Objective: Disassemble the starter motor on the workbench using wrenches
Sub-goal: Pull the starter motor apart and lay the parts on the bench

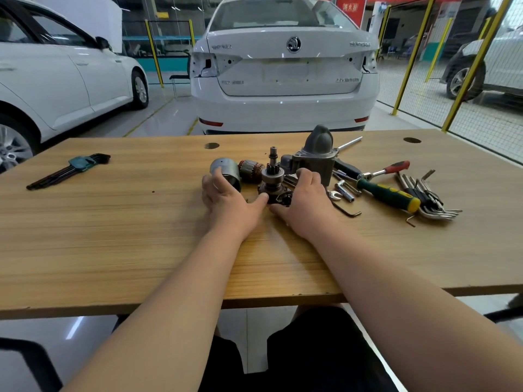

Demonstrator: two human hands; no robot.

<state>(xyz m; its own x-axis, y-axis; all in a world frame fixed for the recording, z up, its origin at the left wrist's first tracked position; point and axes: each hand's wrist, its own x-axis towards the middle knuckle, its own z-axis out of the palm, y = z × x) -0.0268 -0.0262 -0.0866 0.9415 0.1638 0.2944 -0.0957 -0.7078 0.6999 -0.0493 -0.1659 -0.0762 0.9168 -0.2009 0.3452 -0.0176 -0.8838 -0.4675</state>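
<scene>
The starter motor lies in parts on the wooden workbench [113,236]. The drive gear assembly [273,176] stands upright with its shaft pointing up. My right hand [307,199] wraps around its right side, thumb at the base. My left hand [230,200] lies over the grey cylindrical housing [226,168], its thumb touching the assembly's base. The copper-wound armature [250,171] lies behind, between the two. The grey nose housing [314,158] stands just beyond my right hand.
To the right lie a small open wrench [334,196], a red-handled ratchet [387,168], a green-and-yellow screwdriver [387,194] and a bundle of hex keys [430,199]. Another hex key set [70,169] lies far left. A white car [283,75] is parked beyond the bench.
</scene>
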